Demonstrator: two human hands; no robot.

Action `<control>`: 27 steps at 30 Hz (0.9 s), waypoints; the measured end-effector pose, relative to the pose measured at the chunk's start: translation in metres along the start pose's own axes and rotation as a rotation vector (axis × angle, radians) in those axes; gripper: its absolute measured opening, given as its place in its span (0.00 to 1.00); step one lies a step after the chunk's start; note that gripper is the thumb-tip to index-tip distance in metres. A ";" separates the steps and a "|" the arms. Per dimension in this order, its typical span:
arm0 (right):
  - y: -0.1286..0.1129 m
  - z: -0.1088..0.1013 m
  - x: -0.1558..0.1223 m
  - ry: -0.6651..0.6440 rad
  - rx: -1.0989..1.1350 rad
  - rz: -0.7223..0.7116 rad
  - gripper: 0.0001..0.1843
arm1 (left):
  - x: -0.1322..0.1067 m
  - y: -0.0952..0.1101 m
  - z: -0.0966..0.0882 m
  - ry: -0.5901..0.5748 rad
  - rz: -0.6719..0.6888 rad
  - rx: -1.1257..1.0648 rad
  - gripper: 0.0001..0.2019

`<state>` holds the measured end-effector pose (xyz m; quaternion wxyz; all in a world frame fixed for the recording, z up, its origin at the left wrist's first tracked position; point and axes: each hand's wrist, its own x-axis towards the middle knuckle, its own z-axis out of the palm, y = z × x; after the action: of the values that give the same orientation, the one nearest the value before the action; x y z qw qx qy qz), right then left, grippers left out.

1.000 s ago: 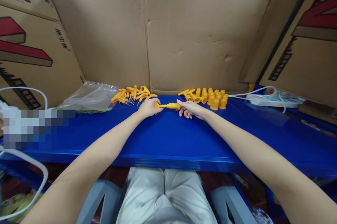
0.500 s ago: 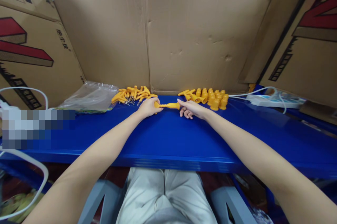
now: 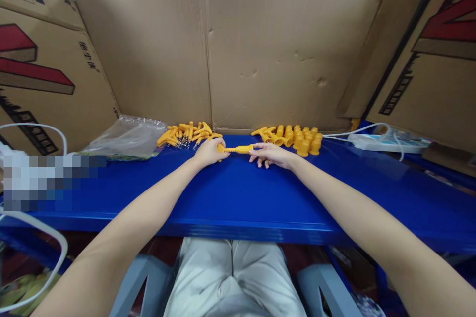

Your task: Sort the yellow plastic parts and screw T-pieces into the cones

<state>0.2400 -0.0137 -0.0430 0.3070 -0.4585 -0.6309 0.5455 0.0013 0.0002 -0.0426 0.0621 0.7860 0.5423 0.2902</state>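
Note:
My left hand (image 3: 210, 153) is closed around the crosspiece of a yellow T-shaped plastic handle (image 3: 228, 150), whose ribbed shaft points right. On the shaft's far end sits a yellow flared plastic cup (image 3: 243, 149). The fingertips of my right hand (image 3: 271, 155) grip the cup's wide rim, its other fingers loosely curled below. Behind my left hand lies a pile of yellow T-shaped handles (image 3: 189, 131) with small metal chain links. Beyond my right hand, several yellow cups (image 3: 304, 146) stand in rows, beside a few handles with cups (image 3: 265, 133).
A blue tabletop (image 3: 238, 193) extends beneath my arms. Tall cardboard (image 3: 278, 49) walls it at the back and sides. Clear plastic bags (image 3: 126, 136) lie at left; a white power strip (image 3: 388, 143) with cables is at right.
The fingers of my right hand have shifted around the cup's rim, with the index finger now stretched along it. My left hand and the handle stay nearly still.

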 end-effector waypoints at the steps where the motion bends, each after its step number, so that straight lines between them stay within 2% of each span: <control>1: 0.000 0.000 0.000 0.001 0.002 0.001 0.18 | 0.000 0.000 0.000 -0.006 -0.003 -0.004 0.11; 13: -0.002 0.004 -0.001 0.022 0.000 0.006 0.13 | -0.001 -0.001 0.000 -0.029 -0.016 -0.031 0.11; 21: -0.002 0.003 -0.001 0.011 -0.008 0.004 0.13 | -0.001 0.001 0.000 -0.021 -0.010 -0.011 0.12; 25: -0.003 0.003 -0.003 0.003 -0.004 -0.010 0.20 | -0.001 0.001 0.000 -0.030 -0.017 -0.029 0.12; 27: -0.003 0.003 -0.003 0.000 0.002 -0.012 0.17 | -0.001 0.000 0.000 -0.031 -0.020 -0.037 0.13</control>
<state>0.2375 -0.0177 -0.0403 0.3105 -0.4545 -0.6331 0.5442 0.0014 -0.0007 -0.0427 0.0878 0.7837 0.5435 0.2875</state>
